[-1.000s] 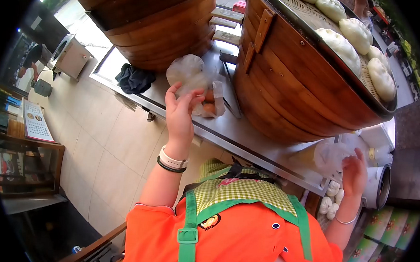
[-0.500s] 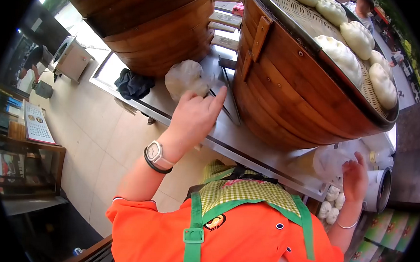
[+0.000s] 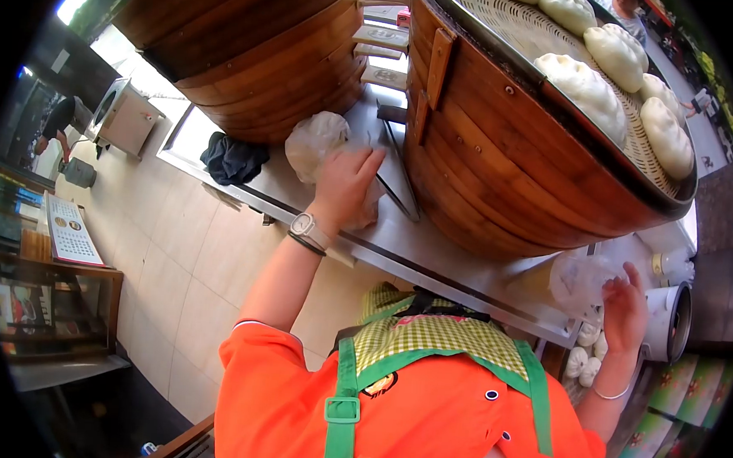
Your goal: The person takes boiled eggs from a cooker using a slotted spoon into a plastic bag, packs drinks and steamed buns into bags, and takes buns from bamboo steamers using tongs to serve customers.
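Observation:
My left hand, with a watch at the wrist, is closed over a crumpled clear plastic bag on the metal counter. Its fingertips are smeared by motion, and some film shows beside the hand. Metal tongs lie just right of these fingers, against the foot of a large wooden steamer. At the right, my right hand is raised with fingers bent and apart, right at the edge of another clear plastic bag.
Steamed buns sit on the woven tray atop the near steamer. A second wooden steamer stands left, with a dark cloth below it. A silver cylinder stands beside my right hand. More buns show low on the right.
My left hand has turned; its outstretched finger is drawn in over the plastic bag, and film now shows beside it. My right hand has barely moved. The whole view has shifted slightly.

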